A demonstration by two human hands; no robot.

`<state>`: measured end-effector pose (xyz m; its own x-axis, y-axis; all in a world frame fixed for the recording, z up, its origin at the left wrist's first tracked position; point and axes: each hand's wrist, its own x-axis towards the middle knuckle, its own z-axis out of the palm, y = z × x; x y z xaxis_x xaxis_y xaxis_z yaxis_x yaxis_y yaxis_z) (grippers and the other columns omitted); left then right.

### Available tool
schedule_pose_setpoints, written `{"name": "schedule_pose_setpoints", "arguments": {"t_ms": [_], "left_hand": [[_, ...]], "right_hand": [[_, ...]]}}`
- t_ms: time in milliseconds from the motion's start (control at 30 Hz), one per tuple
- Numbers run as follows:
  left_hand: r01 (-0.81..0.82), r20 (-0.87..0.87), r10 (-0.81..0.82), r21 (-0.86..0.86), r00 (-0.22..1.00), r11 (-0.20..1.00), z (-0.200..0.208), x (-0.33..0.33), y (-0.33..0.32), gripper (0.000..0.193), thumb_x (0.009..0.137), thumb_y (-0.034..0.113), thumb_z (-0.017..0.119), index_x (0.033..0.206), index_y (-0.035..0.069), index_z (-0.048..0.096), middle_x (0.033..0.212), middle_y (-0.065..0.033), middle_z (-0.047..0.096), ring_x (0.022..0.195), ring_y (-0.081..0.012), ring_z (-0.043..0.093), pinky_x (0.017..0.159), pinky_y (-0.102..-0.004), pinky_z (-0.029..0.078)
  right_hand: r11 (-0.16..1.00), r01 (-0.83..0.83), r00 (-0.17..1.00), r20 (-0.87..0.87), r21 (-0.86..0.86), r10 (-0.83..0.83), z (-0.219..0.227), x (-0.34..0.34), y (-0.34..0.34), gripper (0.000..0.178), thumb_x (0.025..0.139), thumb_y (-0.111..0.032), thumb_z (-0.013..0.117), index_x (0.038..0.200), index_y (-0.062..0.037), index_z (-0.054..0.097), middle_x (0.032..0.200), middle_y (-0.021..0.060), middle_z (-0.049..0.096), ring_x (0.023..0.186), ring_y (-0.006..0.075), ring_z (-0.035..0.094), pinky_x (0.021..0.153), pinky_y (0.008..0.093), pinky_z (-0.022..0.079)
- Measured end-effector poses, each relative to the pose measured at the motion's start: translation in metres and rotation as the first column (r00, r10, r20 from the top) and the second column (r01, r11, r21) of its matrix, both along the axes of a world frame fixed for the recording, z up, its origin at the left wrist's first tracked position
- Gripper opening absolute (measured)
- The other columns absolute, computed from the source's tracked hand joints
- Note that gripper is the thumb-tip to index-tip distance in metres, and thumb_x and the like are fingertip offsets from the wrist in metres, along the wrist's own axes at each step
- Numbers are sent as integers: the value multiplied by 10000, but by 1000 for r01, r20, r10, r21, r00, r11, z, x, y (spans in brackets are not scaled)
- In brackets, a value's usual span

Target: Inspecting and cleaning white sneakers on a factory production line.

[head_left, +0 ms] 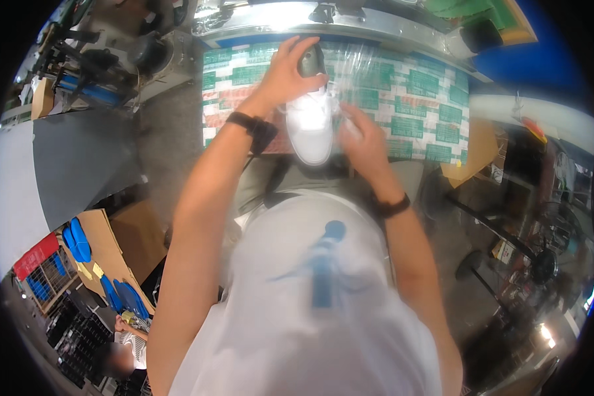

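A white shoe (310, 125) points its toe toward me at the near edge of a work surface (409, 105) covered in green and white printed wrapping. A dark grey-green shape, like a shoe last (312, 61), fills the shoe's opening. My left hand (289, 76) is closed around the heel end and this dark form, with the thumb across it. Beside the shoe's right side, near the laces, is my right hand (363, 135), its fingers pinched together. Something small and white shows at those fingers, too blurred to name.
Behind the wrapped surface runs a shiny metal ledge (264, 20). A grey panel (79, 158) stands to the left, with blue insole-shaped pieces (78, 241) on cardboard below it. Another person (129, 350) is at lower left. Wheeled black metal frames (501, 231) stand at right.
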<state>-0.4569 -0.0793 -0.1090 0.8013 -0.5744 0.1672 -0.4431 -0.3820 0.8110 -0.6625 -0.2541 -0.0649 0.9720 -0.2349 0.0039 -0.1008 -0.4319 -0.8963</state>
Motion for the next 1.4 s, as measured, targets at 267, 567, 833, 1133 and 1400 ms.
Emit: {"name": "schedule_pose_setpoints", "arguments": {"t_ms": [267, 567, 833, 1133, 1400], "left_hand": [[0, -1, 0, -42, 1000, 999, 2, 4, 8, 900, 854, 390, 925, 1652, 221, 545, 1722, -304, 397, 1621, -499, 355, 1317, -596, 338], [5, -20, -5, -39, 1000, 999, 0, 2, -1, 897, 858, 389, 917, 1657, 226, 542, 1707, -305, 416, 1618, -502, 361, 1306, -591, 362], [-1, -7, 1, -17, 1000, 1000, 1, 3, 9, 909, 856, 398, 923, 1662, 232, 538, 1717, -300, 397, 1613, -500, 370, 1299, -583, 375], [-15, -64, 15, 6, 998, 1000, 4, -1, 6, 911, 854, 405, 928, 1662, 248, 539, 1728, -302, 378, 1594, -502, 389, 1287, -586, 390], [-19, -35, 19, 18, 999, 1000, 0, -1, 4, 921, 849, 386, 936, 1665, 252, 532, 1729, -311, 362, 1599, -510, 373, 1285, -594, 387]], "right_hand": [[940, -169, 938, -340, -298, 61, -2, -49, -22, 569, 950, -307, 780, 1420, 7, 718, 1228, 294, 784, 1137, 463, 762, 988, 491, 599], [995, 0, 999, -43, 96, 4, 2, 7, -1, 571, 1009, -285, 717, 1502, -2, 667, 1198, 259, 804, 1100, 317, 790, 950, 418, 594], [877, -228, 973, -71, -423, 219, 49, -38, 10, 833, 836, -330, 879, 1521, 59, 607, 1230, 293, 770, 1086, 436, 778, 949, 487, 623], [888, -132, 953, 190, -441, 236, 26, 3, 31, 838, 751, -308, 912, 1462, 44, 642, 1101, 204, 778, 956, 379, 770, 825, 454, 632], [882, -126, 943, 221, -454, 249, -12, 13, 45, 882, 729, -347, 922, 1460, 54, 634, 1047, 189, 764, 907, 366, 763, 780, 452, 622]]}}
